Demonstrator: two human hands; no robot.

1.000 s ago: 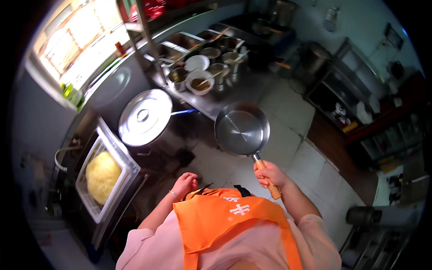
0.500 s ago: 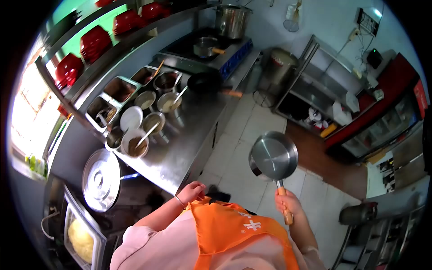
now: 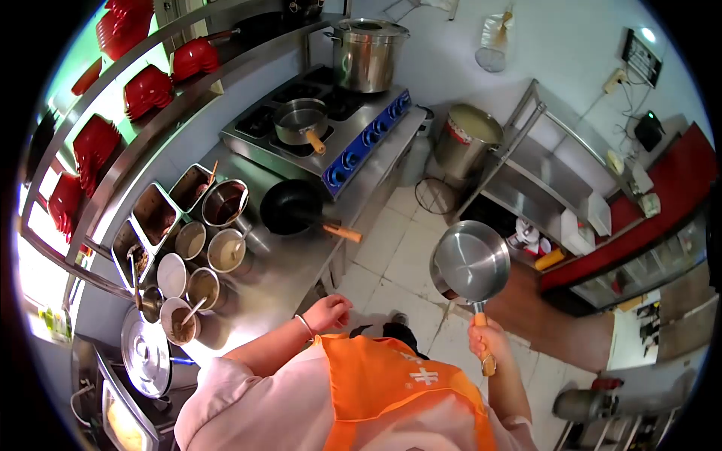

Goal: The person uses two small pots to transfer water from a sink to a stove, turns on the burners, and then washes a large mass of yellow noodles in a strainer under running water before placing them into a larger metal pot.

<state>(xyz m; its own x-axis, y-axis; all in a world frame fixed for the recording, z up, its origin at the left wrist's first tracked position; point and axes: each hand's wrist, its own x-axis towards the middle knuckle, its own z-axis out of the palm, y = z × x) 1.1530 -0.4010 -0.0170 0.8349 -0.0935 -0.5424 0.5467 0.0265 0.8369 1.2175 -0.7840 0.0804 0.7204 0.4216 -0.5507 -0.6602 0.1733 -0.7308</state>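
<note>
My right hand (image 3: 489, 338) is wrapped round the wooden handle of a steel saucepan (image 3: 471, 259), which hangs over the floor on my right. The saucepan's shiny bottom shows, with perhaps a little clear liquid in it. My left hand (image 3: 329, 312) is in front of my apron, near the counter edge, fingers loosely curled and nothing visible in them. Nearest to it on the steel counter (image 3: 278, 274) are several metal containers of sauces and seasonings, among them a bowl with a spoon (image 3: 180, 321). A black wok (image 3: 292, 207) with a wooden handle lies farther along.
A second saucepan (image 3: 300, 120) sits on the gas stove (image 3: 248, 128), with a tall stockpot (image 3: 368, 56) behind it. Beyond the tiled floor (image 3: 383, 233) are a large pot (image 3: 469, 139), a steel rack (image 3: 526, 173) and a red-framed fridge (image 3: 639, 225). Red bowls (image 3: 147, 90) fill the shelf.
My view has turned and moved toward the stove, so the stove and counter show more fully. The saucepan stays in my right hand. My left hand remains near my apron, away from the counter items.
</note>
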